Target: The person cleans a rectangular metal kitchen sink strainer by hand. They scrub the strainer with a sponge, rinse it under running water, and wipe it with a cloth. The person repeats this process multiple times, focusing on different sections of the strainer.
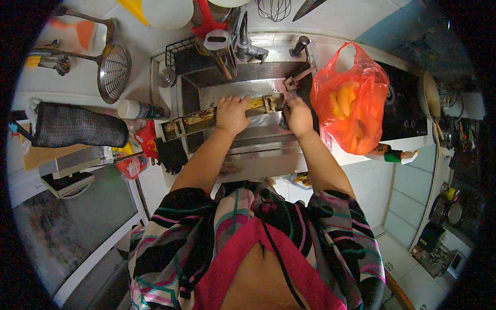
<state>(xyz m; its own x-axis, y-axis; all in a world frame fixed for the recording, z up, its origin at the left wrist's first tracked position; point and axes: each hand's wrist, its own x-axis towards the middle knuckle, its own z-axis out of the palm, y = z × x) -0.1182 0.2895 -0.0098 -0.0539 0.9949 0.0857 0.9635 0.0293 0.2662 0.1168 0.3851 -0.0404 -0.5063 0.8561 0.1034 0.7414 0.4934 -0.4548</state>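
A long, narrow metal strip (201, 117), stained yellow and brown, lies slanted across the stainless steel sink (240, 88). My left hand (233, 115) grips it near its middle, fingers over the far edge. At its right end is my right hand (298, 116), closed on a dark scouring pad (284, 121) that shows only partly beneath the fingers. A slotted bracket (270, 104) sits on the strip between my hands. Just beyond my right hand, a small metal fitting (290, 83) with a pale arm rests by the sink's right rim.
The faucet (248, 48) stands behind the sink. A red plastic bag (356, 108) with yellow contents is on the right, over a dark cooktop (407, 104). Black gloves (172, 155) hang at the sink's left front corner. A white bottle (133, 109) lies left; a skimmer (115, 72) hangs beyond it.
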